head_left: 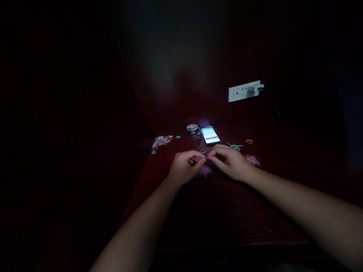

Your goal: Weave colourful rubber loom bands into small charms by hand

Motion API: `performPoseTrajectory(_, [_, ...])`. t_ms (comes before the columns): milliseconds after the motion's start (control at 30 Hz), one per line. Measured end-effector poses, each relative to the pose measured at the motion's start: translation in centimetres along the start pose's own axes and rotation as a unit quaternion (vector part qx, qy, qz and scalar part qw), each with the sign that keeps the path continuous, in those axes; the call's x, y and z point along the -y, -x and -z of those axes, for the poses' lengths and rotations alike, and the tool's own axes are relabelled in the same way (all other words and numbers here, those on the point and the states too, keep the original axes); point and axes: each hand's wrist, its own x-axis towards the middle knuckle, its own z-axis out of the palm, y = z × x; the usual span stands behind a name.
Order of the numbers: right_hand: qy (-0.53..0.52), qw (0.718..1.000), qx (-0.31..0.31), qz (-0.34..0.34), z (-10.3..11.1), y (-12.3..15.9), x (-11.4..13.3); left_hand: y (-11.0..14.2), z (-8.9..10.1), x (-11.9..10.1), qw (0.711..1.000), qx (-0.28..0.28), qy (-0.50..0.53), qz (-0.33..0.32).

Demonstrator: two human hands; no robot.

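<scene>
Near-darkness surrounds the dark red counter (215,215) and its glowing phone (212,136). Nearer than the phone, left hand (184,165) and right hand (231,161) pinch a thin band (207,158). Up to the phone's right is a wall socket (240,93).

The person's left hand (185,165) and right hand (231,162) meet over a dark red bench (215,215), the fingertips of both pinching a small thin band (207,158). Just below lies a purple heap of bands (205,172); a pink heap (253,160) sits beside the right wrist, near some green bands (235,146). A multicoloured heap (162,141) lies farther left. Beyond the hands, a clear lidded jar (193,133) stands beside a lit phone (212,138). A white socket panel (239,93) with a plug (259,87) is on the wall.
</scene>
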Motion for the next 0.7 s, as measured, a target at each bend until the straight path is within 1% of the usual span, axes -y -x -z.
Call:
performPoseTrajectory(200, [0.006,1.0,0.002,0.0,0.06,0.03,0.02,-0.01,-0.03,0.27,1.0,0.015,-0.015,0.02])
performPoseTrajectory(567, [0.018,1.0,-0.008,0.002,0.25,-0.03,-0.2,-0.11,0.26,0.13,0.999,0.045,-0.028,0.01])
performPoseTrajectory(700, [-0.008,1.0,-0.017,0.002,0.33,0.01,0.0,-0.11,0.24,0.1,0.998,0.046,-0.03,0.01])
